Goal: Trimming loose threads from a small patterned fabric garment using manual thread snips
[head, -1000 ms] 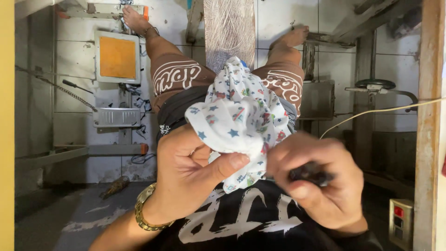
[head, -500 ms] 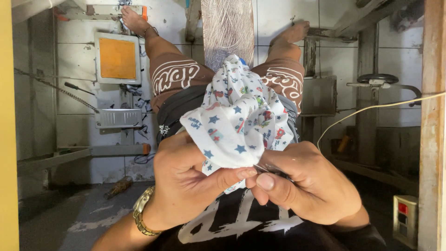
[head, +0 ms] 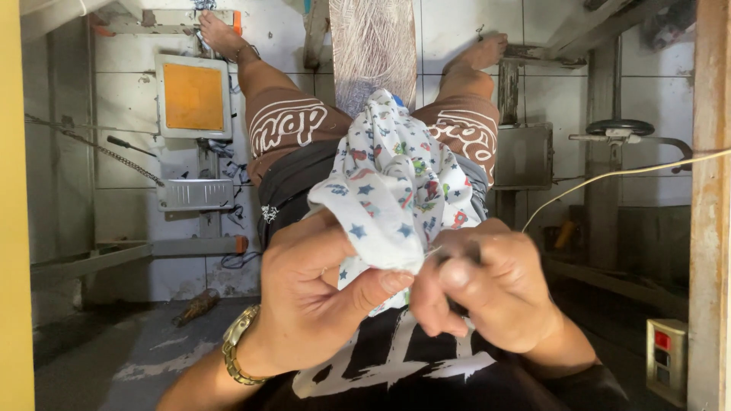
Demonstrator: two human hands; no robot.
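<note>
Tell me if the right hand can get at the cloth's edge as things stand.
Probably yes: the right hand sits against the edge of the cloth, beside the left hand that pinches it, with nothing between them.

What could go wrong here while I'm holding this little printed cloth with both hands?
The left hand pinches only the edge of the printed cloth, so it could slip free if tugged. The right hand works at the same edge with fingertips close to the left thumb; whatever small tool it holds is hidden, and a sharp one might nick that thumb. A thin thread trails off to the right and could snag.
</note>
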